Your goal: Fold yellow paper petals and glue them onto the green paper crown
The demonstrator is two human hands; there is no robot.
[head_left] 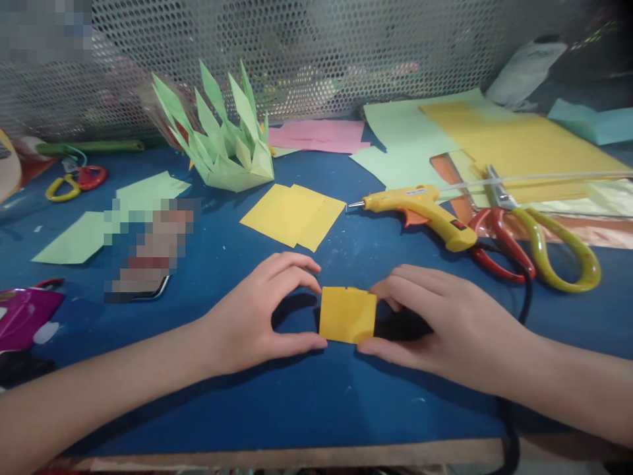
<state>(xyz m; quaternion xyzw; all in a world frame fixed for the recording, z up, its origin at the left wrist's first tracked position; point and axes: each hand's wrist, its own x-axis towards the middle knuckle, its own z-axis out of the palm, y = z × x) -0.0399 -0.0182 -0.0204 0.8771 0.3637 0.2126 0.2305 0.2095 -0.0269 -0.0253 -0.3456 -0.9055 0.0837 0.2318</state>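
Down on the blue tabletop [306,402], two bare hands frame a small yellow paper square [347,315] that lies flat near the front edge. Left hand [252,320] has its thumb and forefinger spread in an arc, both tips touching the square's left edge; right hand [445,323] mirrors it, thumb and fingers pinched onto the right edge. Just beyond the square lie two overlapping yellow paper sheets [294,215], and behind them stands a folded green paper crown [222,142] with upright spikes. To the right, a yellow glue gun [420,208] rests on its side, nozzle pointing left, beside scissors [524,241] with one red and one yellow-green handle. Larger sheets of green, yellow and pink paper sit along a perforated metal screen [346,46] at the back.
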